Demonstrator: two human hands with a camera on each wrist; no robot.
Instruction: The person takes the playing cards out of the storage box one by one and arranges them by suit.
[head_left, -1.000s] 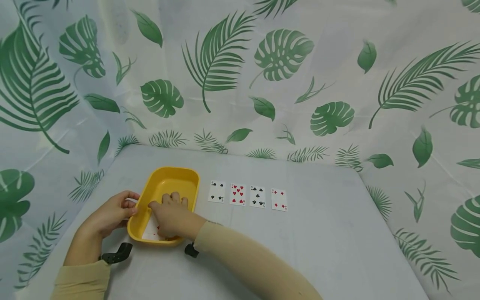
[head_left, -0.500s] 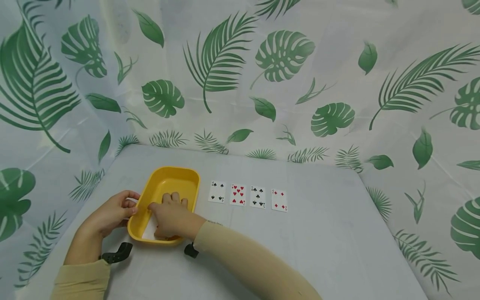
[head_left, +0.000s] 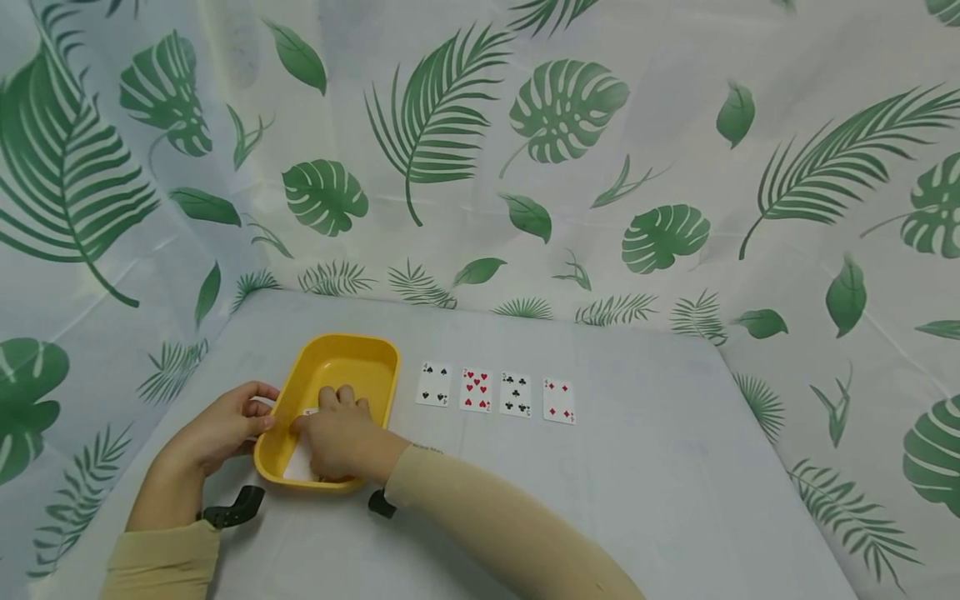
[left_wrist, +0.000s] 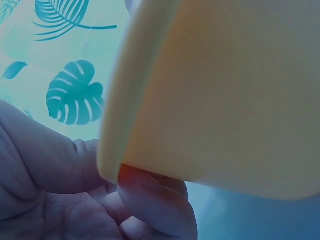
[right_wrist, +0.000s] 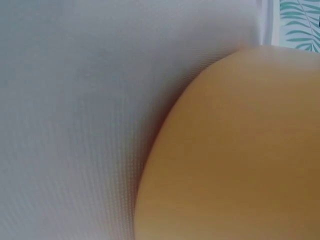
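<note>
While left hand (head_left: 228,425) pinches yellow tray (head_left: 356,338), right hand (head_left: 341,433) (can't tell its grip) shifts, baring a card corner (head_left: 309,412); card likely not lifted yet.

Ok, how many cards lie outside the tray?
4, in one row, left to right: four of spades, seven of hearts, five of clubs, four of diamonds. Inside the tray, the right hand partly hides at least one more card.

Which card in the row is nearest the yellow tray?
The four of spades, at the row's left end; the seven of hearts, five of clubs and four of diamonds lie farther right.
</note>
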